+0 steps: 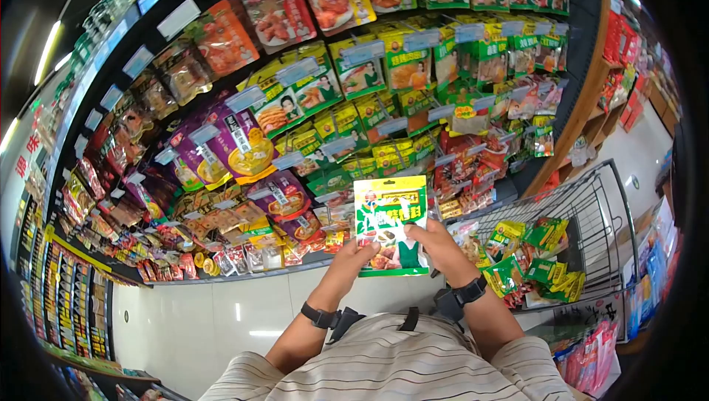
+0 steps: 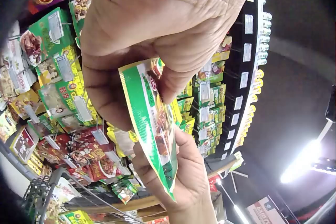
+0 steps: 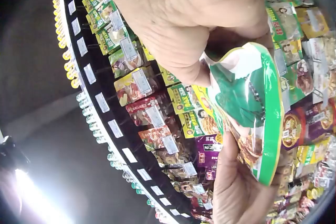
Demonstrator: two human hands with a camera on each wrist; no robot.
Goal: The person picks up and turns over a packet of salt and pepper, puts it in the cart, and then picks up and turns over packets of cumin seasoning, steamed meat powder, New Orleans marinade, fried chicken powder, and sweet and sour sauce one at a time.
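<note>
A green and yellow snack packet (image 1: pixel 391 225) is held upright in front of the hanging shelf display, between both hands. My left hand (image 1: pixel 353 257) pinches its lower left corner and my right hand (image 1: pixel 439 247) grips its lower right edge. In the left wrist view the left hand (image 2: pixel 157 29) pinches the packet (image 2: pixel 153 124) near its top while the right hand (image 2: pixel 181 176) supports it from below. The right wrist view shows the right hand (image 3: pixel 205 19) curled round the packet (image 3: pixel 252 113), with the left hand (image 3: pixel 236 187) under it.
A wire shopping cart (image 1: pixel 591 213) at the right holds several green and yellow packets (image 1: pixel 535 257). Hanging packets (image 1: pixel 244 142) with price tags fill the curved black display (image 1: pixel 185 2) ahead. An aisle with red goods (image 1: pixel 628 39) runs off to the right.
</note>
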